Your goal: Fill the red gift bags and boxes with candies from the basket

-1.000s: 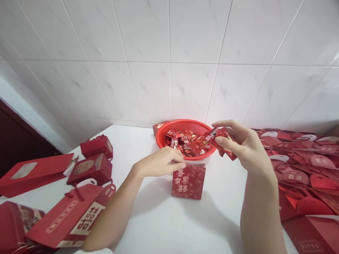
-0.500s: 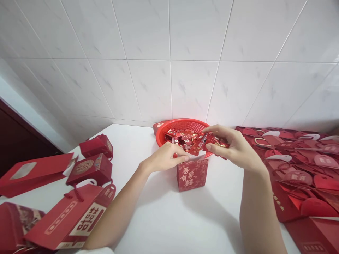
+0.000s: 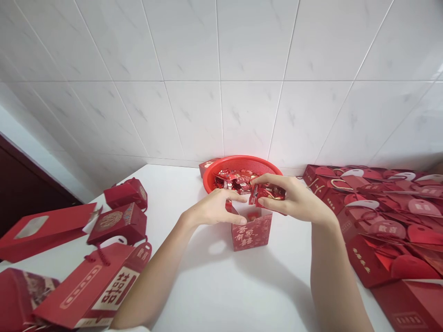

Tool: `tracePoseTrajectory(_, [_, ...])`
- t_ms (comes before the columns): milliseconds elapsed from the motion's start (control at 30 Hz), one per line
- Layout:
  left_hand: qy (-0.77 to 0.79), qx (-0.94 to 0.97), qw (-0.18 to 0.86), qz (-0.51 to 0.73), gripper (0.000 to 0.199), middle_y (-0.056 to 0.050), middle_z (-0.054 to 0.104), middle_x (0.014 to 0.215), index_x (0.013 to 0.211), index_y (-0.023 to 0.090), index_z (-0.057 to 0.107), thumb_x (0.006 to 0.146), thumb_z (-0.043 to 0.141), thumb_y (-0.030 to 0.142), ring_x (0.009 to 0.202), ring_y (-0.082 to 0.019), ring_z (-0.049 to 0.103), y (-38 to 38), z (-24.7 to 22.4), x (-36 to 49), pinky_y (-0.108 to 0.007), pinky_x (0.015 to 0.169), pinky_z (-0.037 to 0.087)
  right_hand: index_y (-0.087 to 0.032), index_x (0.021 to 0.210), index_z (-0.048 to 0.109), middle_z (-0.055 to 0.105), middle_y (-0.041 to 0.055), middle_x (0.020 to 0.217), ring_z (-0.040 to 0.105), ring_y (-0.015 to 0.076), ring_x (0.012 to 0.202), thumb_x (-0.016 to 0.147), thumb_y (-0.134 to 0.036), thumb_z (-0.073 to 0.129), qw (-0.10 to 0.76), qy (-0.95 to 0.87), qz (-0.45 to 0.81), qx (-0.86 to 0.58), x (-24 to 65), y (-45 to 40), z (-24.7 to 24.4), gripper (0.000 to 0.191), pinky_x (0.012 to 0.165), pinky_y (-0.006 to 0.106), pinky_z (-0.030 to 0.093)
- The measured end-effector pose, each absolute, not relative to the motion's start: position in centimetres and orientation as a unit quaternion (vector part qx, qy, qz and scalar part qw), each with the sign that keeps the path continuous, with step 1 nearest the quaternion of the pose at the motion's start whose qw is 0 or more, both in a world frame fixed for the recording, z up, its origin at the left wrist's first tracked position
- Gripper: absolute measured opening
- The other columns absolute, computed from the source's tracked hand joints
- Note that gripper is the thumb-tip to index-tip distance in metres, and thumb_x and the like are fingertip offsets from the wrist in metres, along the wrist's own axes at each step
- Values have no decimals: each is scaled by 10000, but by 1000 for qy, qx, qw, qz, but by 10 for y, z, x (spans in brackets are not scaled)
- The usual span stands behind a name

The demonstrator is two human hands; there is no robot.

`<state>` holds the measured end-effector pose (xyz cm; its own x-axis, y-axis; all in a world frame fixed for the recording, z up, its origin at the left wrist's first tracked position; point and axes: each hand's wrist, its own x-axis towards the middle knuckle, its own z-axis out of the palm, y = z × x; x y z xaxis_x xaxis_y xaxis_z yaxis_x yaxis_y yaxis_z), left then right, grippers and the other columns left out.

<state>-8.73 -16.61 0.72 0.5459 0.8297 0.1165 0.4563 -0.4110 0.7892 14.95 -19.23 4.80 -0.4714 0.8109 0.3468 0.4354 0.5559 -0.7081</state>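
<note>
A small red box (image 3: 252, 234) with pale characters stands upright on the white table, its top open and something red showing inside. My left hand (image 3: 219, 207) is at the box's left rim, thumb and fingers apart, with nothing held between them. Just above the box's right side, my right hand (image 3: 289, 196) grips several red wrapped candies (image 3: 272, 192). Behind the box sits a round red basket (image 3: 242, 160) holding many similar candies (image 3: 238, 179).
Red gift boxes (image 3: 119, 221) and a red bag (image 3: 93, 286) lie at the left on the white table (image 3: 221, 295). Rows of red boxes (image 3: 391, 230) cover the right side. A tiled wall (image 3: 252, 115) rises behind; another small box (image 3: 206, 166) touches the basket's left.
My right hand has moved left and slightly down with the candies, over the box. My left fingers have spread apart, and the box's opening shows more.
</note>
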Motion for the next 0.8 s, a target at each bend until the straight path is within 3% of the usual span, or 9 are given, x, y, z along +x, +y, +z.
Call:
tracePoseTrajectory(200, [376, 804, 390, 244, 407, -64, 753, 1082, 1076, 252, 784, 673, 819, 303, 859, -241, 708, -168, 11, -85, -311, 736, 561, -210, 1107, 717, 621, -24, 646, 503, 108, 524, 829, -180, 511, 307, -832, 270, -375, 142, -187, 43, 346, 540, 237, 390])
tracePoseTrajectory(300, [378, 803, 396, 236, 435, -73, 734, 1154, 1108, 254, 774, 678, 818, 304, 870, -241, 705, -168, 11, -85, -313, 748, 561, -202, 1146, 681, 630, -21, 680, 503, 109, 532, 835, -180, 483, 272, -834, 254, -408, 141, -183, 39, 369, 530, 234, 386])
tracePoseTrajectory(400, [380, 805, 396, 224, 489, -49, 709, 1228, 1189, 307, 738, 705, 804, 306, 893, -235, 706, -167, 10, -86, -321, 783, 564, -204, 1058, 645, 575, -39, 630, 477, 111, 514, 830, -190, 493, 256, -831, 229, -437, 142, -180, 36, 274, 484, 223, 346])
tracePoseTrajectory(533, [358, 811, 396, 239, 494, -46, 730, 1180, 1194, 310, 737, 705, 801, 271, 999, -265, 690, -166, 10, -86, -321, 799, 569, -219, 941, 583, 567, -46, 643, 480, 112, 507, 818, -187, 512, 260, -827, 231, -441, 144, -180, 34, 146, 465, 216, 330])
tracePoseTrajectory(600, [351, 810, 398, 248, 474, -49, 743, 1136, 1171, 297, 749, 701, 801, 264, 927, -251, 704, -166, 9, -86, -313, 759, 574, -226, 938, 579, 558, -51, 629, 472, 111, 493, 832, -175, 495, 246, -834, 238, -433, 143, -182, 35, 145, 470, 219, 326])
tracePoseTrajectory(800, [358, 801, 412, 247, 443, -53, 743, 1118, 1147, 270, 758, 707, 809, 299, 730, -196, 705, -164, 5, -86, -303, 685, 568, -220, 859, 615, 634, 5, 762, 552, 146, 688, 871, -128, 469, 229, -869, 190, -396, 140, -185, 38, 173, 610, 247, 382])
